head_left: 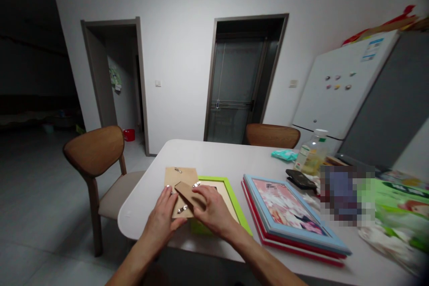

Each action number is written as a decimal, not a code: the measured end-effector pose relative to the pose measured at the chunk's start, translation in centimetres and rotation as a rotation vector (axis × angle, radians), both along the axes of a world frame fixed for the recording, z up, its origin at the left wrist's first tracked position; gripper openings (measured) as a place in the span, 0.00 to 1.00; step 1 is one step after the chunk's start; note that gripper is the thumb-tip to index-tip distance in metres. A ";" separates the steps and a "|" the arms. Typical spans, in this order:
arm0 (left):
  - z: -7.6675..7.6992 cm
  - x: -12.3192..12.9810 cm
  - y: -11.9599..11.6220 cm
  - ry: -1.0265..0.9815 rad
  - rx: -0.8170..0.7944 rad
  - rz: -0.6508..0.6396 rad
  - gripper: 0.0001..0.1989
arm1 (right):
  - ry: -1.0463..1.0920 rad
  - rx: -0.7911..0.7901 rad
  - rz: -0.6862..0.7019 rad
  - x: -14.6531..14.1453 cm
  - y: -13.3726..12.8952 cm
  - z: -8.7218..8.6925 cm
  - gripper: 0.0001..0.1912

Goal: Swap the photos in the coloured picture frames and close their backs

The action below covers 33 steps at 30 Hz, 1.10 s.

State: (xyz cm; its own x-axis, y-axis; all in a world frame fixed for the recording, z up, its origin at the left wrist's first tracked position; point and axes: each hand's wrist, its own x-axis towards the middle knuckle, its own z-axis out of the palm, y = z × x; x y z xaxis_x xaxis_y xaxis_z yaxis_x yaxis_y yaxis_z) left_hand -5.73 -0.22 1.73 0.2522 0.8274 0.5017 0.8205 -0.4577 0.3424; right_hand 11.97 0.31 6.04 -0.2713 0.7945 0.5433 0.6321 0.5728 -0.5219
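A brown picture frame backing board (187, 172) with small metal clips is in front of me, above the table's near left part. My left hand (162, 214) grips its left side, thumb near the lower edge. On the board, a brown stand flap (188, 193) is tilted up at an angle. My right hand (214, 212) has thumb and fingers closed around the right end of this flap. Partly beneath the board and my right hand lies a lime-green picture frame (239, 214); a cream sheet shows inside it.
Right of my hands, a blue picture frame (331, 243) tops a stack with red frames (268, 243). Beyond are a black object (301, 180), a bottle of yellowish liquid (311, 154), a teal packet (284, 155) and a green bag (395, 196). Wooden chairs (97, 149) stand around the white table (208, 154).
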 end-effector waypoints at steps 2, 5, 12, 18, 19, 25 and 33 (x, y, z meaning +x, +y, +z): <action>0.1 2.6 0.1 -0.013 -0.077 -0.039 0.27 | -0.018 -0.025 -0.035 2.3 -0.1 0.0 0.18; -0.5 6.1 0.2 -0.046 -0.164 -0.118 0.26 | -0.058 -0.097 -0.097 5.7 -0.3 -0.7 0.18; -1.3 9.4 0.8 -0.009 -0.233 -0.204 0.12 | -0.145 -0.167 -0.171 9.7 0.4 -3.6 0.18; -1.5 8.8 0.9 0.022 -0.227 -0.205 0.04 | -0.194 -0.097 -0.104 9.0 1.3 -5.6 0.16; -1.6 8.7 0.8 0.023 -0.225 -0.204 0.03 | -0.196 -0.091 -0.102 8.9 1.3 -5.8 0.16; -1.8 7.9 0.4 -0.006 -0.224 -0.187 0.03 | -0.177 -0.086 -0.074 8.2 1.2 -6.2 0.16; -2.4 7.4 0.3 -0.019 -0.242 -0.201 0.03 | -0.225 -0.034 -0.117 7.5 1.8 -7.1 0.13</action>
